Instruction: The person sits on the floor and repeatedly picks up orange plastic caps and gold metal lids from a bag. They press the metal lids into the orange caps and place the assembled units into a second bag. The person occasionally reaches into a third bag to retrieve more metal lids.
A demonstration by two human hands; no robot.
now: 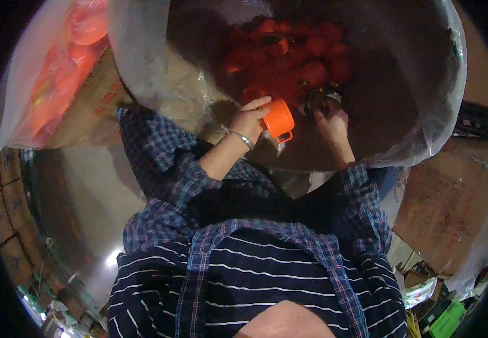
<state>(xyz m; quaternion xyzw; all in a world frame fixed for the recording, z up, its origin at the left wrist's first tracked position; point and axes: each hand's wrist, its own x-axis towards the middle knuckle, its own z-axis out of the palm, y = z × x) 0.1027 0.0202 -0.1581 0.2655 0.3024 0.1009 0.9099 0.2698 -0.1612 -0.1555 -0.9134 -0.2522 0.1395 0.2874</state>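
One orange mug (pixel 280 117) gripped in left hand (pixel 249 119), fingers closed on its side, handle toward the body. Right hand (pixel 332 121): fingers curled onto a dark roundish thing (pixel 315 102), too dim to identify, partly covered by the hand. Just past both sets of fingertips: heap of red-orange pieces (pixel 297 59), shadowed. Around the fingers: clear plastic liner (pixel 453 84), rim walling off both sides. Beyond it, left of fingers: bag of orange things (pixel 58 90) against brown carton (pixel 86 110). Right of fingers, farther: cardboard (pixel 444 208). Farthest left: stacked boxes (pixel 7 197).
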